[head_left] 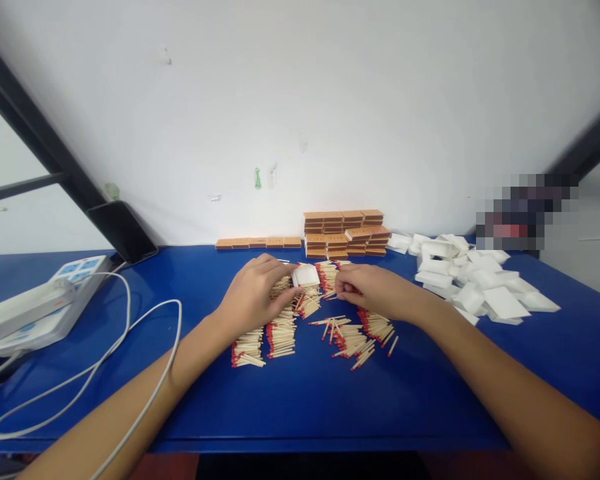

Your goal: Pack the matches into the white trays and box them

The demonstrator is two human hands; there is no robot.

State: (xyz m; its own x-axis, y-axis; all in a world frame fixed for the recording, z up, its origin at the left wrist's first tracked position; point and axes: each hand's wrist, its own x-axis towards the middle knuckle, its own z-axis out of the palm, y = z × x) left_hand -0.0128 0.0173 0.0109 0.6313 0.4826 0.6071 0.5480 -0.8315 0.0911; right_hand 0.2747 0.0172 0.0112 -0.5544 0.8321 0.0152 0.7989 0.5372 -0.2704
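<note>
My left hand [257, 290] is closed around a small white matchbox tray [307, 274], holding it over the matches. My right hand [375, 291] is pinched on a few red-tipped matches [329, 275] just right of the tray. Piles of loose red-tipped matches [347, 337] lie on the blue table [305, 393] under and in front of both hands, with neater bundles [280, 333] at the left.
Stacked orange matchbox sleeves [347, 233] and a flat row of sleeves [258, 243] stand against the wall. A heap of white trays [480, 280] lies at the right. A white power strip [40, 303], its cable [130, 333] and a dark phone [123, 230] are at the left.
</note>
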